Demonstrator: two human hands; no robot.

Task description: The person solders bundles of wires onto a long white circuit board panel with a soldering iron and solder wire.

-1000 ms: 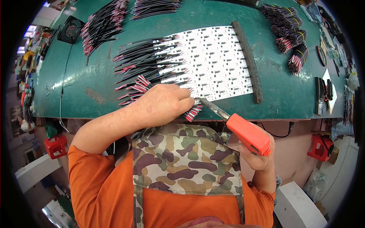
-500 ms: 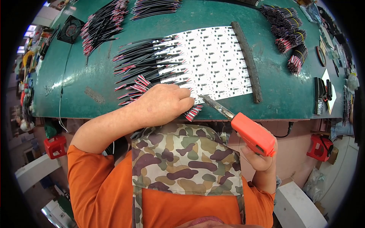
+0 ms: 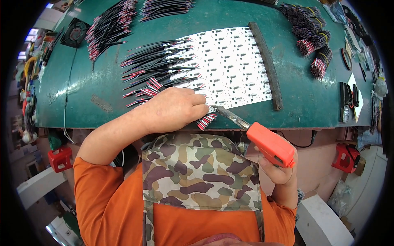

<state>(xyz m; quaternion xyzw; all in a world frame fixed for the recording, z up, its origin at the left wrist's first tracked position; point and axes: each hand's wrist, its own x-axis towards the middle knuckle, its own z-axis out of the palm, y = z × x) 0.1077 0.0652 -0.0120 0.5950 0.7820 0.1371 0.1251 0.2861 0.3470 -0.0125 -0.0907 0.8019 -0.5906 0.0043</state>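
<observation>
- Here's the left hand, curled closed on a wire bundle — red, white and black ends poking out below its fingers; what the fingertips pinch is hidden.
- The right hand grips a red-handled soldering iron, its tip just beside the left fingertips — touching or not, I can't tell.
- Just beyond the left hand lies the white circuit sheet, patterned in black, a dark bar along its right edge.
- Beyond the left wrist, black wires lie across the sheet's left edge.
- Well beyond the right hand, tied wire bundles rest on the green table.
</observation>
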